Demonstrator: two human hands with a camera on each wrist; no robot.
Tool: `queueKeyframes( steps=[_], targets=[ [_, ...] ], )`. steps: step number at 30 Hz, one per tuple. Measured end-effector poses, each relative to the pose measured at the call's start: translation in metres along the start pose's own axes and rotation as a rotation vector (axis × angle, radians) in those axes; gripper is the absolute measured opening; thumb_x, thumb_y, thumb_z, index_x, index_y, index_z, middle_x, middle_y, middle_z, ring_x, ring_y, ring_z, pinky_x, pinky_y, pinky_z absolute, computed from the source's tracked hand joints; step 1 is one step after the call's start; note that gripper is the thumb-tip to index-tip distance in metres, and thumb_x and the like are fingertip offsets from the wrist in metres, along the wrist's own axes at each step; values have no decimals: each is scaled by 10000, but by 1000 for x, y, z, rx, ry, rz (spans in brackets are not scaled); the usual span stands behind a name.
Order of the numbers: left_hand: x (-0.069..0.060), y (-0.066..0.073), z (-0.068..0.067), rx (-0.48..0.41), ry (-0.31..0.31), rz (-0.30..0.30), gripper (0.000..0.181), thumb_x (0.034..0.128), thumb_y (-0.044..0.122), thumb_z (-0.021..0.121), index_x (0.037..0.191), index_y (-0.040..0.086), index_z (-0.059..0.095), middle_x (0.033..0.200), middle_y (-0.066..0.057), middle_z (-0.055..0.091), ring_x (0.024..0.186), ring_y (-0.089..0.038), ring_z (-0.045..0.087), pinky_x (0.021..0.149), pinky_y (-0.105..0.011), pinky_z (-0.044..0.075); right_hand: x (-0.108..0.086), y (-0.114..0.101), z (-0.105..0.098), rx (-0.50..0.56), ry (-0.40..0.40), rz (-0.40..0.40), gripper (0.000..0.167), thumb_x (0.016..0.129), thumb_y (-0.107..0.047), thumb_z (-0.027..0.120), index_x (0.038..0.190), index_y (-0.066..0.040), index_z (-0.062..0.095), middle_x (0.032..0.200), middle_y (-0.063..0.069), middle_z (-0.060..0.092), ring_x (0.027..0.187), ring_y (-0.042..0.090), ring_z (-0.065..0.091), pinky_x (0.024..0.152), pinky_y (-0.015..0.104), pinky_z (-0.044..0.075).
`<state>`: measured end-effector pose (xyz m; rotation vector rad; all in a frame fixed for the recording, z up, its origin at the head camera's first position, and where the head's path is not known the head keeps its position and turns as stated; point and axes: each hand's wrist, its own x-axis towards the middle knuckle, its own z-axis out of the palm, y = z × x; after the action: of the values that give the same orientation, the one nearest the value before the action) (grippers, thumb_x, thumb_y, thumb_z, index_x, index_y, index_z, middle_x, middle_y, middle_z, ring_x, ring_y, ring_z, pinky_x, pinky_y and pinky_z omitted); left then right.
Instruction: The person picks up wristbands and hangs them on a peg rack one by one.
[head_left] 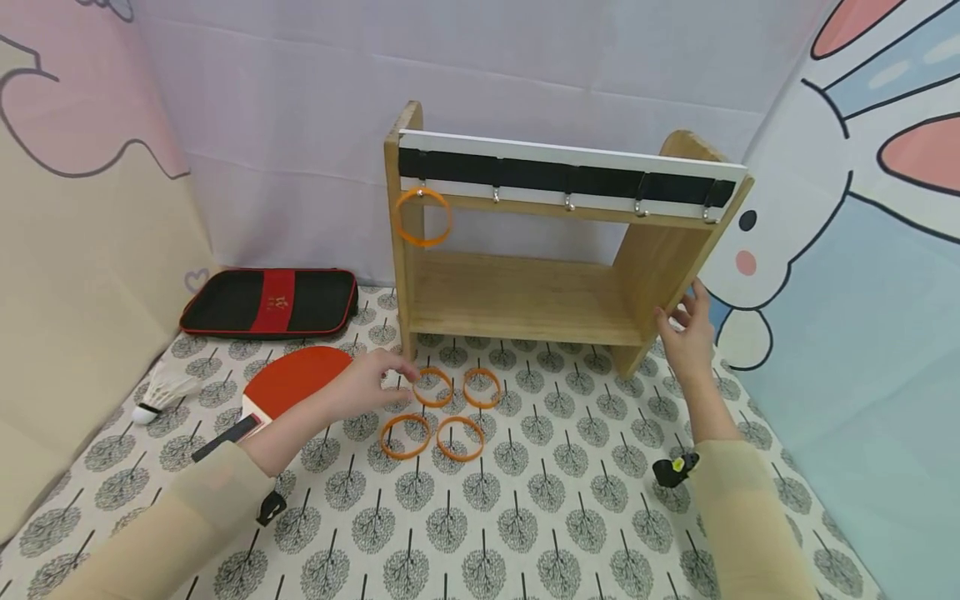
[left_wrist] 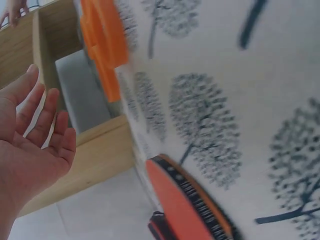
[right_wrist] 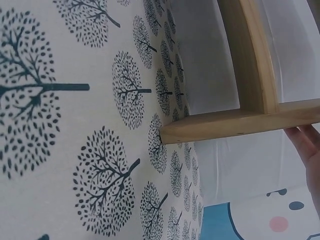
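Note:
My left hand (head_left: pixel 374 384) hovers over the cloth, thumb and fingers apart with nothing between them; in the left wrist view the same hand (left_wrist: pixel 37 132) shows loosely bent fingers. Nearest to it is an orange wristband (head_left: pixel 416 398), one of several orange rings lying together on the cloth. My right hand (head_left: pixel 687 337) touches the right side panel of a wooden rack (head_left: pixel 517 300); its fingertips (right_wrist: pixel 295 137) rest against the panel's outer side. Another orange ring (head_left: pixel 448 218) hangs from the leftmost hook of the hook rail (head_left: pixel 555 152) on the rack.
To the left lie a red table tennis paddle (head_left: pixel 288 379), a shuttlecock (head_left: pixel 167 392) and a black case with a red band (head_left: pixel 270 304). The tree-patterned cloth (head_left: pixel 525 517) covers the table. Fabric walls (head_left: pixel 300 100) stand behind and at both sides.

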<state>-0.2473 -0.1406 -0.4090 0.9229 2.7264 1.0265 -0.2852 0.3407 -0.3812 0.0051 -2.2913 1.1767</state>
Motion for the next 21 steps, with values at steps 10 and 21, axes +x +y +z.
queueKeyframes(
  steps=[10,21],
  targets=[
    [3,-26,25,17,-154,89,168,802,189,758,959,155,708,855,103,655,811,-68,598,730,-256,514,-3,-1,0,7,-12,-11,650,976,-201,496,1465,-405,120,1475,161,367,1234,379,493,947,553,445],
    [7,-24,37,102,-161,104,62,801,165,756,793,188,698,717,124,561,646,-13,478,587,-182,436,-5,-5,2,30,-19,-25,643,983,-193,485,1482,-350,111,1484,164,349,1229,405,489,951,558,439]
  ],
)
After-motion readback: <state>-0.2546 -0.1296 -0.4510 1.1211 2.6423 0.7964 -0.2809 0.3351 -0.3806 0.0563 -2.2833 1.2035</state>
